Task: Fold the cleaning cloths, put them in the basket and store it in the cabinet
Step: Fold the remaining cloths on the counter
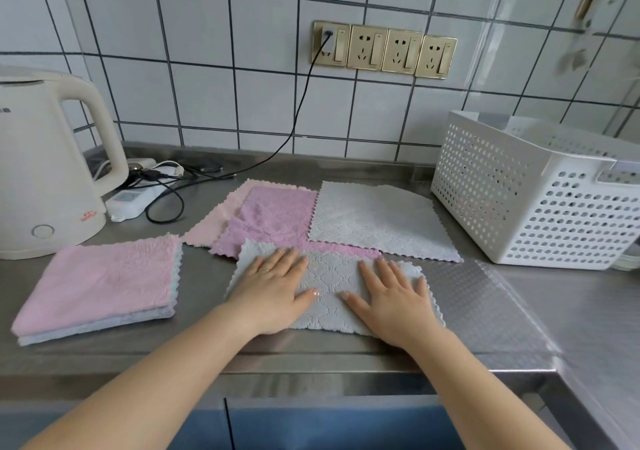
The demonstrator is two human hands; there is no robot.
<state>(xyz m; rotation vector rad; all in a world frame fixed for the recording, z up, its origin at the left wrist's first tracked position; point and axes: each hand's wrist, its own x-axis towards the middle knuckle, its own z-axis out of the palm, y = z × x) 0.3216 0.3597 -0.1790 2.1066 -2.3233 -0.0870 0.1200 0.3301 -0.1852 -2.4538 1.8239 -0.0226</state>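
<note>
Head view, worktop: a steel counter [485, 311] against a tiled wall, seen from above.
Grey cloth in hand: a grey cloth [332, 276] lies flat at the near middle, its far edge overlapping a pink cloth [273, 217].
Left hand: the left hand [273, 286] lies palm down on the cloth's left half, fingers straight and slightly spread, gripping nothing.
Right hand: the right hand [391, 297] lies flat on the right half, fingers spread the same way.
Other cloths: a second grey cloth [377, 221] lies unfolded farther right; a folded stack [100, 283], pink on top, sits at near left.
Basket: the white perforated basket [519, 200] stands at far right; no cloth shows inside.
Kettle: a cream kettle [45, 172] at far left.
Doing it well: probably smoothing before a fold; sweep outward to clear wrinkles, then match the scalloped edges so it stacks evenly.
</note>
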